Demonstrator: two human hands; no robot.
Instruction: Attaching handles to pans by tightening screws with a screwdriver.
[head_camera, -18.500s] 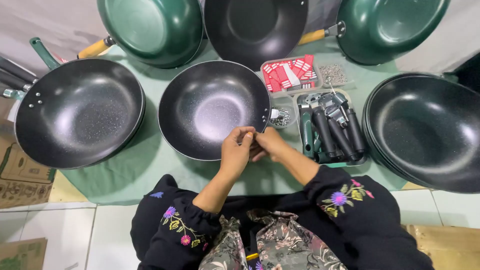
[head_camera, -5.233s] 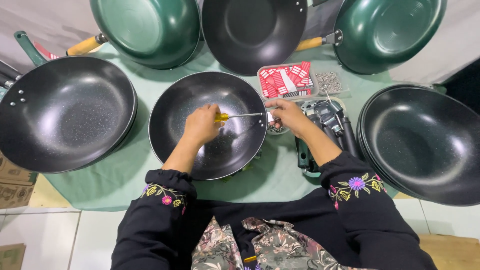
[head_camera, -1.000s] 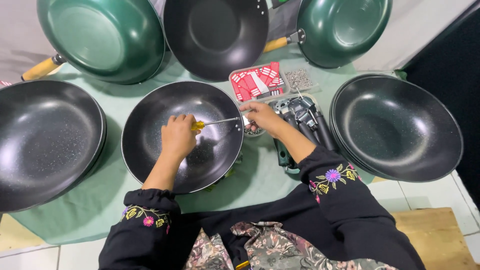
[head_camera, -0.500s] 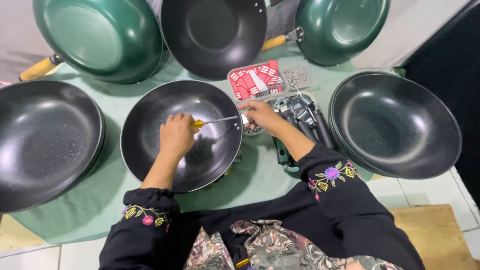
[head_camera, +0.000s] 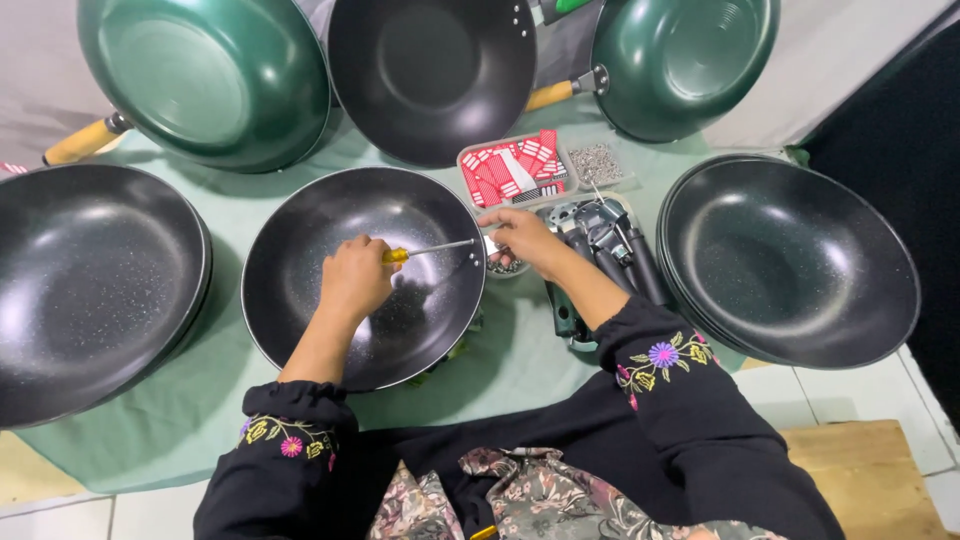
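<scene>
A black speckled wok (head_camera: 320, 220) lies in front of me on the green cloth (head_camera: 520, 365). My left hand (head_camera: 355, 275) is inside the wok, shut on a yellow-handled screwdriver (head_camera: 425, 250) whose shaft points right toward the wok's rim. My right hand (head_camera: 520, 235) is at the rim's right side, fingers pinched where the screwdriver tip meets it. What the fingers pinch is hidden. A small dish (head_camera: 508, 268) sits just under that hand.
Black handles (head_camera: 620, 250) lie in a pile right of my right hand. Behind it sit a red-and-white packet tray (head_camera: 510, 172) and a tray of screws (head_camera: 597, 162). Stacked black woks (head_camera: 790, 260) stand right, another black wok (head_camera: 90, 280) left, and three more pans at the back.
Over the last second both hands hold the same pose at the wok's rim. Much earlier, both hands were together at the wok's near edge without the screwdriver.
</scene>
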